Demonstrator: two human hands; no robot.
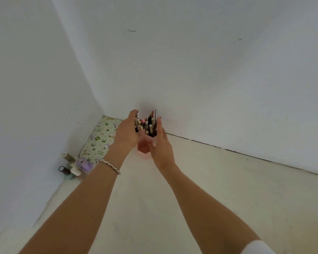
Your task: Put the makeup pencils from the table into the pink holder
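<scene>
Nearest the camera, two bare forearms are stretched forward over the pale table [218, 189], a thin bracelet [110, 166] being worn on the left wrist and a white sleeve edge [257, 247] being seen at the right elbow. Farther on, the left hand [126, 132] is curled around the left side of the pink holder [143, 146], its fingers bent over the upper rim, apparently so that the holder is steadied or the pencils are pressed together; whether a pencil is pinched there cannot be told. The right hand [161, 145] is laid flat against the holder's right side, fingers straight and pressed together, pointing up along the wall of the holder, which is thus bracketed from both sides. The makeup pencils [149, 123] are stood upright and crowded in the holder, tips rising above the rim; no loose pencil is seen on the visible part of the table, so the task is judged to be close to finished. The holder is placed at the back of the table, just before the white wall [191, 61]. To the left, in the corner, small bottles [70, 166] and a lilac object [84, 165] are gathered, with a printed green pad [99, 138] laid behind them along the wall.
</scene>
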